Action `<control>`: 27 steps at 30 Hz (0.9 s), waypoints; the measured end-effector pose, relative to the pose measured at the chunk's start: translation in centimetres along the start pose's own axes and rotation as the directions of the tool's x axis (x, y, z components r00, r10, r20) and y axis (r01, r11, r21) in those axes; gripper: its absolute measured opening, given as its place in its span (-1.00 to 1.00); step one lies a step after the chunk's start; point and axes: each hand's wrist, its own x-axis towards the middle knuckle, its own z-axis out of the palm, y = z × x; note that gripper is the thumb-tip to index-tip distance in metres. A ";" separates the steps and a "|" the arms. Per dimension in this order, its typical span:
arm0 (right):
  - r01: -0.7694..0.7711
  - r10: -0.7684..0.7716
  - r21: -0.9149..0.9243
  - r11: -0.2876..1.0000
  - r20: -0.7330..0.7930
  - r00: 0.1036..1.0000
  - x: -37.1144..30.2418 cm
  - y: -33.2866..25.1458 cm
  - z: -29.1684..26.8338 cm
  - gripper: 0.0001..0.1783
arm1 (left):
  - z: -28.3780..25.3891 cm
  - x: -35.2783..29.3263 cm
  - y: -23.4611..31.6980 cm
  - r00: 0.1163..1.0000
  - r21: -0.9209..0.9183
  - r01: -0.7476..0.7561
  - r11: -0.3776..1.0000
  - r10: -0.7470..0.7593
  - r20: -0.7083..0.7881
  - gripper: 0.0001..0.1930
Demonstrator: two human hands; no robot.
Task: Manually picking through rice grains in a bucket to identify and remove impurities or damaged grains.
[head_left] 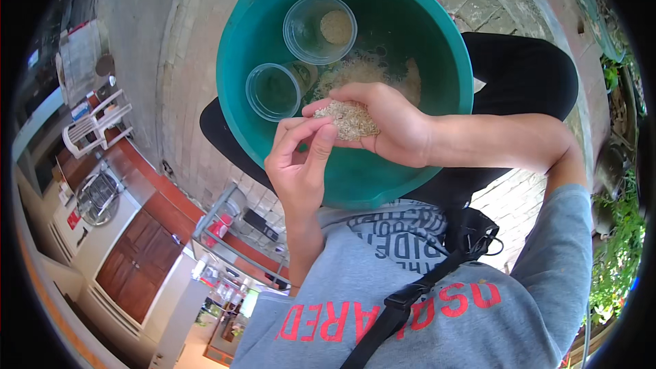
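My right hand (403, 125) is cupped, palm up, over a green basin (236, 34), holding a small heap of pale tan rice grains (350, 120). From the left, my left hand (301, 154) meets it, thumb and fingertips pinched together at the heap's edge. Whatever is between those fingertips is too small to make out. Beyond my hands, loose grains (365, 72) lie spread on the basin floor. A clear plastic tub (301, 27) at the far left inside holds a small mound of pale grains (336, 26). Nearer stands a second clear tub (272, 92), with no grains visible in it.
The basin sits between my legs, black trousers (526, 72) on either side. Paved ground (198, 41) surrounds it. Off to the left are a white chair (99, 123) and a metal rack (222, 215); green plants (618, 253) line the right edge. A black strap (403, 301) crosses my shirt.
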 end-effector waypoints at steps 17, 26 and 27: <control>-0.008 0.007 -0.010 1.000 -0.099 0.995 0.9 -0.5 0.9 -0.52 | -1.5 -0.6 0.2 0.731 -0.827 0.541 0.156 -0.572 0.371 -0.76; -0.017 0.014 -0.024 1.000 -0.138 0.990 0.8 -0.4 0.9 -0.51 | -3.3 2.0 -2.2 0.879 -0.357 0.255 0.899 -0.369 -0.303 -0.71; -0.021 0.018 -0.021 1.000 -0.142 0.990 0.8 -0.5 0.9 -0.50 | -3.6 2.4 -2.6 0.880 -0.313 0.245 0.917 -0.346 -0.325 -0.70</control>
